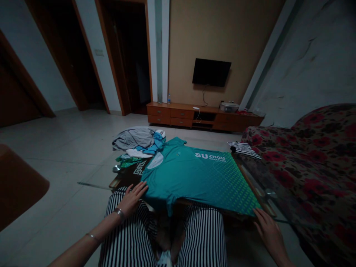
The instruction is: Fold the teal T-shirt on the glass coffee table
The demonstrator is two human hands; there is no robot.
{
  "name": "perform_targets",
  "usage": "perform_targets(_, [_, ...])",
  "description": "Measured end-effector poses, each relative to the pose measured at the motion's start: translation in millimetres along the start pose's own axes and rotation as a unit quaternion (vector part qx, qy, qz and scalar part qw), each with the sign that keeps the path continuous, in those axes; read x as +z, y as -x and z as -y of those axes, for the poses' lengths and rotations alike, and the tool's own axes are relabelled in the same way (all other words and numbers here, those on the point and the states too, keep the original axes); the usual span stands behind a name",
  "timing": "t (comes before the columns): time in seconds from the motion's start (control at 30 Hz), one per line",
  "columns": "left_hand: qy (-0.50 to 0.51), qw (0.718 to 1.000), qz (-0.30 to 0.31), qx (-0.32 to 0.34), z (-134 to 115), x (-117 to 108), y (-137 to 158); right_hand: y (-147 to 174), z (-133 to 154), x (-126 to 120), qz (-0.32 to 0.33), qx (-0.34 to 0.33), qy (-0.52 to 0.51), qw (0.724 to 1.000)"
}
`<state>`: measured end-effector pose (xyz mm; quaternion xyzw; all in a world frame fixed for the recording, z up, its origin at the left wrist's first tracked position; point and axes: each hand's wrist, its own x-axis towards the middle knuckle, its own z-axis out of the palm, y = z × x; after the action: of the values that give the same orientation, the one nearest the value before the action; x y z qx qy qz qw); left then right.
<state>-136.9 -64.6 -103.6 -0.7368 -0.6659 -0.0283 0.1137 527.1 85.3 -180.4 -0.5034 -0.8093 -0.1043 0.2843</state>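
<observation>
Under both hands lies the teal shirt [194, 176]: left hand [132, 198] flat on the shoulder, right hand [268, 228] pinching the hem corner, mid-smoothing; folding looks next.

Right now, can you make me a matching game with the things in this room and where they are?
Things:
1. teal marathon shirt
2. television
3. pile of clothes
4. striped cloth

Places:
A. on the wall above the wooden cabinet
B. spread flat on the table, both hands at its near edge
C. beside the floral sofa, at the table's far right corner
D. heaped at the table's far left end

Pairs: 1-B, 2-A, 3-D, 4-C
</observation>
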Motion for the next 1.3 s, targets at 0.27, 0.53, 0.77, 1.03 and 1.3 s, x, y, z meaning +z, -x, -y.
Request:
perform_targets(0.27, [-0.063, 0.992, -0.026, 0.106, 18, 16, -14, -3, -3, -1, -0.026, -0.002, 0.069, 0.997])
perform_targets(0.53, [-0.029, 0.988, -0.006, 0.149, 10, 24, -34, -8, -5, -7, -0.013, 0.005, 0.056, 0.998])
perform_targets(0.77, [0.029, 0.989, 0.073, 0.123, 3, 10, -36, -15, -11, -25, 0.017, -0.033, -0.005, 0.999])
perform_targets(1.03, [0.118, 0.966, 0.203, 0.104, 2, -36, -24, -13, -12, -48, 0.025, -0.034, 0.019, 0.999])
perform_targets(1.3, [0.148, 0.961, 0.218, 0.088, 1, -47, -25, -9, -5, -39, 0.015, -0.023, 0.014, 1.000])
